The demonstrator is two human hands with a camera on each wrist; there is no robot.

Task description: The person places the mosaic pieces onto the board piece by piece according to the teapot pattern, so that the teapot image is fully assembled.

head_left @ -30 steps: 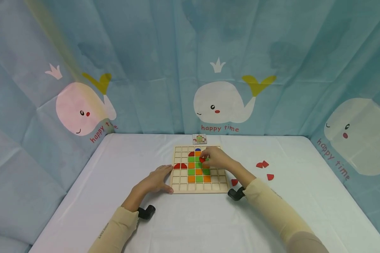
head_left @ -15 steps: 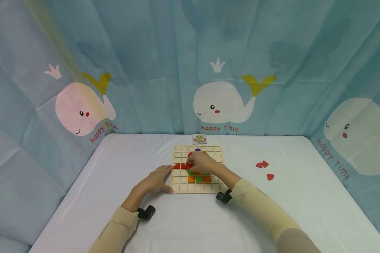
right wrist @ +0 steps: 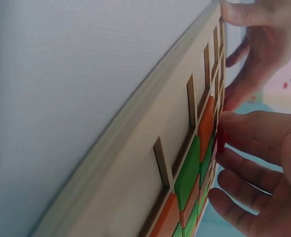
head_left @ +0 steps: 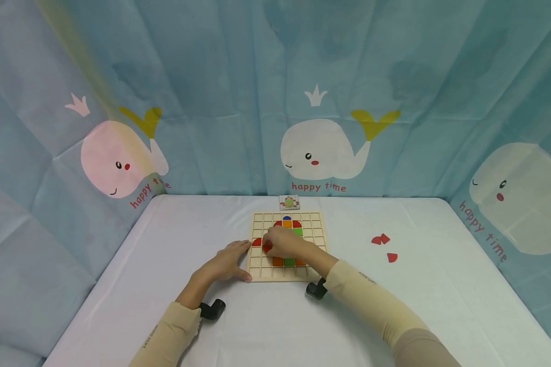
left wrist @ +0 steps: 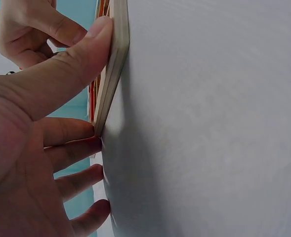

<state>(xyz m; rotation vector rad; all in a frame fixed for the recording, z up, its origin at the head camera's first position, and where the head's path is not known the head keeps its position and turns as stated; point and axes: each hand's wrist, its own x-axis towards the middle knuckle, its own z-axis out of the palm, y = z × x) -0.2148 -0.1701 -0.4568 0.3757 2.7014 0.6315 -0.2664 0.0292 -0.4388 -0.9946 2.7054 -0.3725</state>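
The wooden grid board [head_left: 266,279] lies on the white table, holding orange, green, red and blue tiles in its cells. My right hand [head_left: 282,242] is over the board's left-middle part and pinches a red tile [right wrist: 220,140] between thumb and fingertips. In the head view that hand hides several tiles. My left hand [head_left: 228,260] rests at the board's left edge, thumb and fingers spread and touching its side. One red rounded tile [head_left: 257,242] sits in a cell near that edge. A green tile [right wrist: 187,173] and orange tiles show in the right wrist view.
A small pattern card [head_left: 289,202] lies behind the board. Loose red tiles [head_left: 392,257] are on the table to the right. A blue curtain [head_left: 239,153] with whale prints hangs at the table's back edge.
My right hand has moved left and slightly toward me across the board with the red tile. The orange and red tiles near the top are uncovered. My left hand stays put.
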